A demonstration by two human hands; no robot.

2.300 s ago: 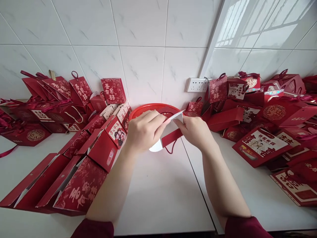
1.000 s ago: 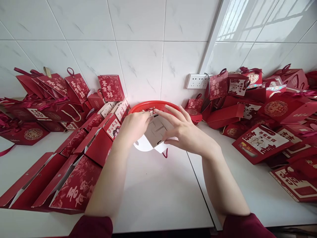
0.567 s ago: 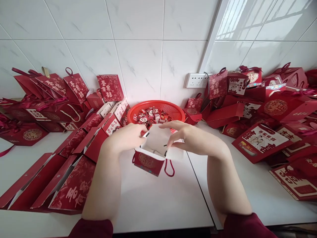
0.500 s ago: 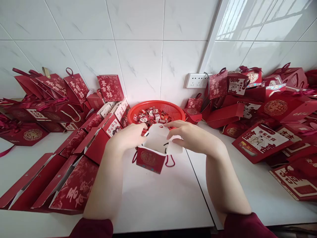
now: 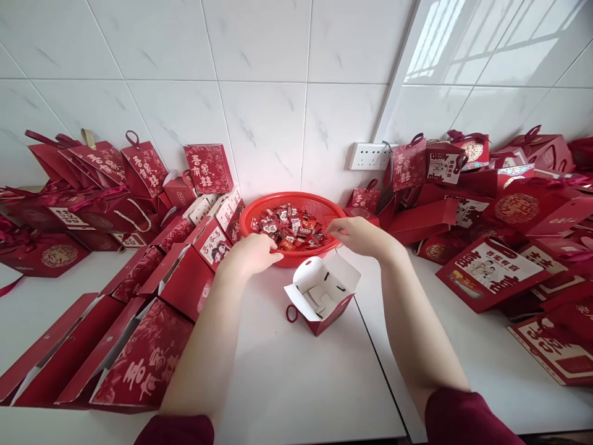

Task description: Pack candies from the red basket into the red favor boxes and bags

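An open red box (image 5: 330,314) with a white inside and a dark red cord loop stands on the white table; neither hand touches it. Behind it is a red plastic basket (image 5: 259,203) holding many small wrapped sweets (image 5: 296,227). My left hand (image 5: 254,252) hovers at the basket's front left edge, fingers apart and holding nothing I can see. At the basket's right rim, my right hand (image 5: 359,236) has its fingers bent down, their tips drawn near each other; whether anything is between them is too small to tell.
Rows of open red boxes (image 5: 134,364) stand at the left, with finished-looking gift boxes (image 5: 60,254) behind them. More red boxes (image 5: 495,272) are piled at the right. A power strip (image 5: 369,156) is fixed to the tiled wall.
Both hands have let go of the box, which now stands on the table, turned and farther right. The hands have moved apart, and the sweets are more exposed.
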